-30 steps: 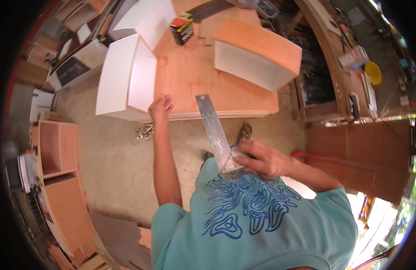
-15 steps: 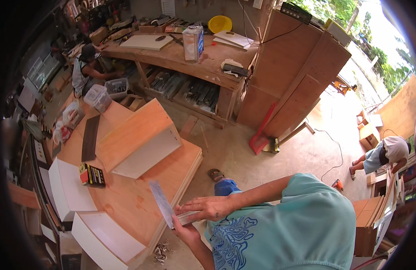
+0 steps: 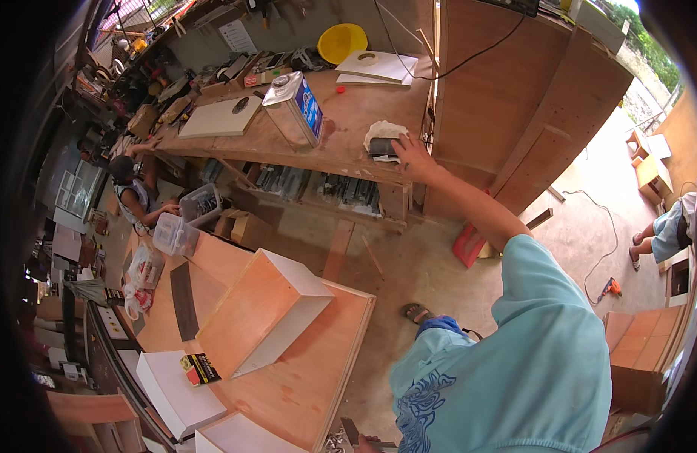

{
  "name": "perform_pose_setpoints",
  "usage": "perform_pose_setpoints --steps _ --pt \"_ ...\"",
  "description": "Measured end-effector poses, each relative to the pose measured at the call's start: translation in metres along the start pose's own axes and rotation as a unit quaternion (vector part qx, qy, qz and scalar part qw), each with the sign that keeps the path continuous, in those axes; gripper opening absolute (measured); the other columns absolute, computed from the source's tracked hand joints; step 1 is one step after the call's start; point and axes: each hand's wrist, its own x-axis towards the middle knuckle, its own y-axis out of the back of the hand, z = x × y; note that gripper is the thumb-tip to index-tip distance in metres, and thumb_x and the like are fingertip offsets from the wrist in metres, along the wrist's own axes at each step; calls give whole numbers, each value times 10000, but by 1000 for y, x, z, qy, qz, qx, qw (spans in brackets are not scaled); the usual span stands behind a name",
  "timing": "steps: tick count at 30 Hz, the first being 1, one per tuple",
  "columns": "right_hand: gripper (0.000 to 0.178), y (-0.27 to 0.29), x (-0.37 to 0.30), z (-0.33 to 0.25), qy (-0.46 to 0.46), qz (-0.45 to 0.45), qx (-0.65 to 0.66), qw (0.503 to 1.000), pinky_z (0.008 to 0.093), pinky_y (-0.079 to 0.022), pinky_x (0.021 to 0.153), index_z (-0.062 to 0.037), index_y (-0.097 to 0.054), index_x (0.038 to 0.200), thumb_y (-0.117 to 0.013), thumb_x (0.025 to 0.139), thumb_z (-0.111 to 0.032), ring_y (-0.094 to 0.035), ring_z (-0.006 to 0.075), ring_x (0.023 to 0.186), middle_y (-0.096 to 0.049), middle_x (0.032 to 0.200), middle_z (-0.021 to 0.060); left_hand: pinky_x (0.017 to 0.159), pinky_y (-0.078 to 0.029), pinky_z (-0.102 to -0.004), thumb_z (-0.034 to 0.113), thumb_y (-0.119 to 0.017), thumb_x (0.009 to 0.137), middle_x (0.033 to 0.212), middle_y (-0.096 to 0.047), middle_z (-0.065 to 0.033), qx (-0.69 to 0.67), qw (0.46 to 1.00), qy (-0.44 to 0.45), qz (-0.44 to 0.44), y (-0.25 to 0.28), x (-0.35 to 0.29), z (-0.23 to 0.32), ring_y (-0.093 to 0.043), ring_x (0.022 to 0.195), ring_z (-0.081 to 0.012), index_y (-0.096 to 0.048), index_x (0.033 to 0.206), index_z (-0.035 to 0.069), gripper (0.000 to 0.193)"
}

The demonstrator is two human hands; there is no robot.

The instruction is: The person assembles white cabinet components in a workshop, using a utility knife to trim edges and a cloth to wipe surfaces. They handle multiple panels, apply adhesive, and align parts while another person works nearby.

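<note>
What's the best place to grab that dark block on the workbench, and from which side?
I'd take the dark block by its right end, coming from the right, where the right hand reaches it. It looks longer than wide and lies low, pale cloth showing behind it, so thumb and fingers would probably close best across its narrower width.

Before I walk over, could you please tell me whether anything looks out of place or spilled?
Yes, two things: an orange tool lies on the floor by a trailing cord, a possible trip hazard, and a dark reddish stain marks the workbench beside the metal can, perhaps an old spill.
</note>
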Motion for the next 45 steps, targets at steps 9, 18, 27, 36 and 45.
perform_pose_setpoints --steps 9,18,27,36,45 --pt "935 16 57 94 -42 -214 146 965 372 -399 1026 -42 -186 1480 -725 721 -129 -432 379 1271 -302 1455 287 599 -486 -306 200 -627 876 716 -575 -80 -24 998 28 57 -57 -34 32 -576 641 -179 -572 888 -10 217" --pt "436 -36 103 106 -70 6 50 996 513 -412 945 -9 -578 1155 -610 813 -278 -548 445 1065 -606 1044 271 592 -483 -299 187 -632 871 721 -581 -78 -45 997 2 58 -78 -48 58 -576 638 -174 -583 940 -7 211" --pt "204 -92 105 102 -251 -43 396 882 354 -526 631 18 -650 859 -596 678 -57 -637 198 686 -655 823 98 627 -522 -310 140 -668 825 810 -675 -128 -188 981 -36 -23 -94 -41 107 -632 661 -184 -632 963 -68 251" --pt "538 63 -51 -173 24 -388 674 628 351 -542 814 48 -528 1227 -634 725 -111 -645 218 948 -632 1065 124 558 -496 -273 108 -664 791 807 -689 -153 -186 949 -62 -248 -76 -38 153 -605 587 -150 -645 903 -49 194" --pt "491 102 -213 -365 496 -519 463 520 435 -432 939 3 -509 1190 -700 819 -257 -530 390 1140 -514 1271 228 806 -492 -322 253 -781 719 1037 -631 -79 67 878 -435 -188 -3 -17 115 -603 930 -201 -573 1100 22 492"
